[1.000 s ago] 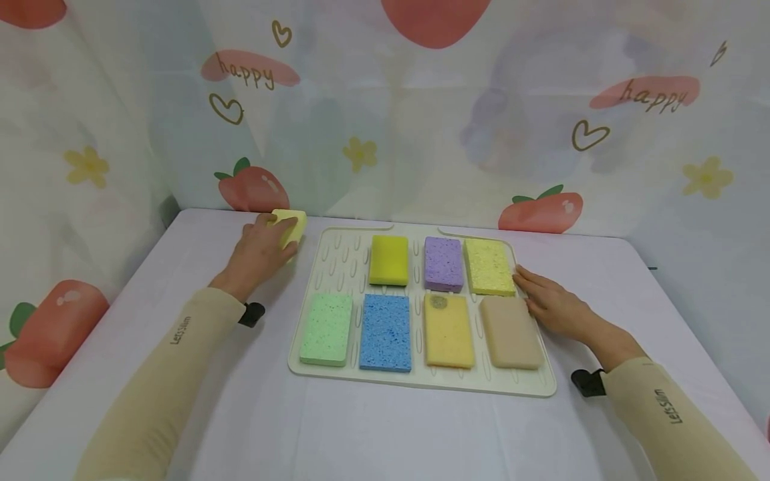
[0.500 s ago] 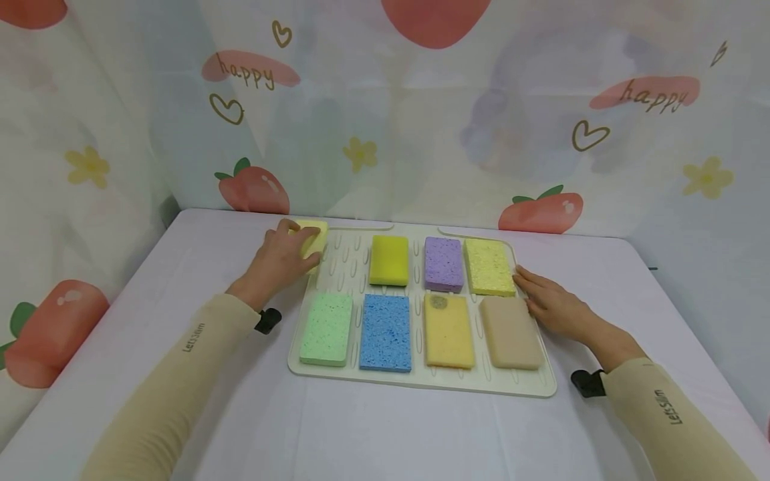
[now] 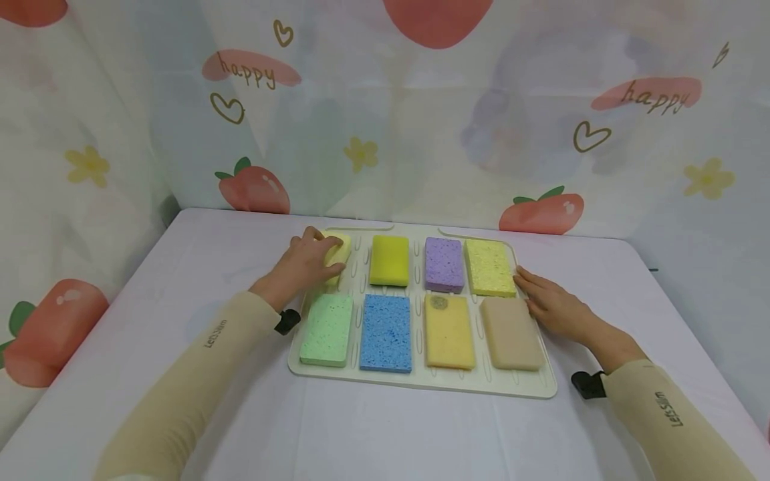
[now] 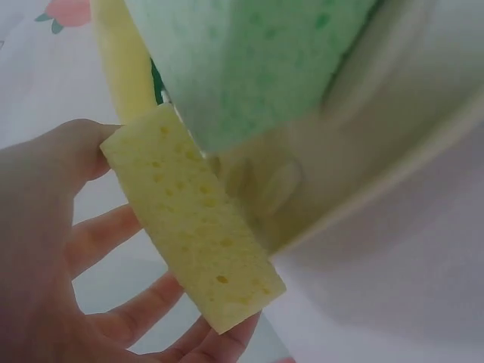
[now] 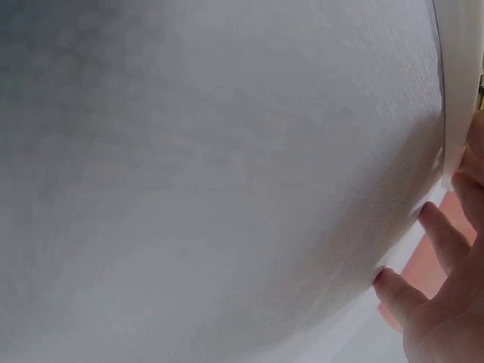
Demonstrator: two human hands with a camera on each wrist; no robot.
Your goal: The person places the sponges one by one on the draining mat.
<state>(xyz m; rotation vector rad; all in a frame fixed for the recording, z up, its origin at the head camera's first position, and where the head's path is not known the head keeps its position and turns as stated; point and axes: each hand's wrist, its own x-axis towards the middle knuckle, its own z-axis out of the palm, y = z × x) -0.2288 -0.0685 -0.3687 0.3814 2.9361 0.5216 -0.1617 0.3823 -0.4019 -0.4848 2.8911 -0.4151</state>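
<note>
My left hand [image 3: 301, 260] grips a pale yellow sponge [image 3: 340, 250] by its sides, over the back left corner of a cream ridged tray [image 3: 421, 383]. In the left wrist view, thumb and fingers hold this sponge [image 4: 193, 219] beside the green sponge. My right hand [image 3: 556, 307] rests at the tray's right edge, fingers extended, near the beige sponge [image 3: 512, 333] and the speckled yellow sponge [image 3: 490, 267]. The right wrist view has its spread fingers [image 5: 446, 238] against the white cloth, beside the tray's rim. Whether the held sponge touches the tray, I cannot tell.
In the tray's front row lie a green sponge [image 3: 327, 331], a blue sponge [image 3: 386, 333] and a yellow sponge with a dark spot [image 3: 449, 334]. Behind them are a bright yellow sponge [image 3: 389, 260] and a purple sponge [image 3: 444, 264]. A printed curtain [image 3: 421, 133] hangs behind the table.
My left hand has carried the pale yellow sponge rightward and slightly nearer, from beside the tray to above its back left corner. The right hand has stayed at the tray's edge.
</note>
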